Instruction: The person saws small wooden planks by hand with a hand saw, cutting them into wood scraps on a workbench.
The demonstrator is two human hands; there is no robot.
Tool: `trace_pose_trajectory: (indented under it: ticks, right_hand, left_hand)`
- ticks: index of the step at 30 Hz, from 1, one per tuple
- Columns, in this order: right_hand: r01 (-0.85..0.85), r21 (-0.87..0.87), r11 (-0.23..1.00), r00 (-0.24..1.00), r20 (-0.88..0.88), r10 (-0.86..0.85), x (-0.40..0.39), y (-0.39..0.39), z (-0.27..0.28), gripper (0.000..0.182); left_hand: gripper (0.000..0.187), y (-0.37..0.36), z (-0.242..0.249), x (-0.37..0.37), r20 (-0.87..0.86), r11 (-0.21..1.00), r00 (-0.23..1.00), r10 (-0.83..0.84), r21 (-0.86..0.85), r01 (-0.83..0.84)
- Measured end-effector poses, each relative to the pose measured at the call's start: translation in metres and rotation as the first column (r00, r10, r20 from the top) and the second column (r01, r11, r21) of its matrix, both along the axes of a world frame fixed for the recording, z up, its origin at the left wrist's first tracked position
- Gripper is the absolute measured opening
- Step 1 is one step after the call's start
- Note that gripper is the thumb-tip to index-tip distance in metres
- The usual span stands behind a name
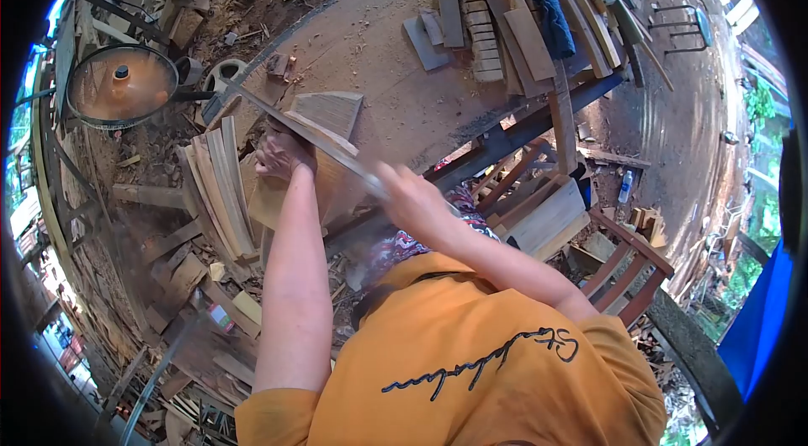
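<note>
Orange cloth fills the lower part of our view — a shirt with dark script across it — and two bare forearms reach from its sleeves toward a dusty worktable. We see the right hand at the near end of a long, narrow tool; its fingers look curled round that end, though blur keeps us from telling them apart. The tool slants away to the upper left, over a pale wooden board at the table's near edge. Beside the tool, on its left, we find the left hand bent over, fingers folded in close together; we cannot tell exactly what they grip. Upright slats lean just left of that hand, and a small block sits on the tabletop beyond it. Farther right, we see long planks heaped on the table, with a blue cloth draped among them. Wood scraps litter the ground at lower left.
</note>
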State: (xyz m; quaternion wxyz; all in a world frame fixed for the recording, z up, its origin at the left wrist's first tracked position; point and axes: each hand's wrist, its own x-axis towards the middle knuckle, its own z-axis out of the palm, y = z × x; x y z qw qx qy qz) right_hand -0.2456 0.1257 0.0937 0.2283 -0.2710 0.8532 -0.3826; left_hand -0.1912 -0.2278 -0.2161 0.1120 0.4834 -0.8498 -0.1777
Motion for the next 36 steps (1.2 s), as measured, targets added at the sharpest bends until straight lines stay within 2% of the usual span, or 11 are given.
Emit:
trace_pose_trajectory:
  ticks: [2,3,5,8,11,14,20,26,27,30,36]
  right_hand:
    - [-0.015,0.008,1.000,0.999,-0.028,0.016,-0.011,-0.029,-0.017,0.023]
    - [-0.024,0.025,0.999,0.998,-0.051,0.026,-0.014,-0.037,-0.021,0.023]
    - [-0.008,0.012,1.000,0.999,-0.049,0.009,-0.007,-0.020,-0.006,0.024]
    - [-0.019,0.048,0.999,1.000,0.006,0.019,0.008,0.024,0.028,0.023]
    - [-0.010,0.066,0.998,1.000,0.004,0.009,0.011,0.026,0.028,0.021]
    - [-0.018,-0.013,1.000,0.999,-0.032,0.018,-0.014,-0.033,-0.008,0.022]
    - [-0.063,0.018,0.998,0.998,0.011,0.063,-0.014,-0.028,0.012,0.026]
    - [-0.027,0.103,0.994,0.997,0.075,0.019,-0.006,-0.049,0.002,0.027]
    - [-0.009,0.077,0.997,0.999,0.050,0.005,-0.008,-0.057,-0.009,0.028]
    - [0.012,0.005,1.000,1.000,0.010,-0.012,-0.007,-0.049,-0.012,0.029]
    - [0.018,0.048,0.999,0.998,0.062,-0.021,0.022,0.021,0.016,0.028]
  left_hand:
    - [0.028,0.009,0.007,-0.005,-0.088,0.995,0.995,-0.045,-0.092,0.036]
    - [0.028,0.052,0.083,-0.027,-0.093,0.994,0.994,-0.053,-0.104,0.043]
    - [0.028,0.127,0.250,-0.074,0.406,0.987,0.907,0.113,0.056,-0.148]
    - [0.030,0.061,0.094,-0.031,0.029,0.997,0.998,0.063,-0.039,-0.062]
    - [0.029,0.068,0.119,-0.036,0.242,0.967,0.959,0.147,-0.238,-0.088]
    - [0.039,0.111,0.206,-0.059,0.432,0.985,0.896,0.108,-0.167,-0.038]
    - [0.035,0.114,0.199,-0.056,0.225,0.969,0.973,0.043,-0.245,0.014]
    - [0.038,0.122,0.228,-0.069,0.331,0.991,0.941,0.067,-0.133,-0.024]
    - [0.040,0.123,0.219,-0.069,0.213,0.933,0.973,0.093,-0.359,-0.011]
    - [0.043,0.119,0.214,-0.071,0.350,0.976,0.925,0.151,-0.200,-0.084]
    - [0.048,0.121,0.216,-0.073,0.234,0.969,0.956,0.179,-0.209,-0.130]
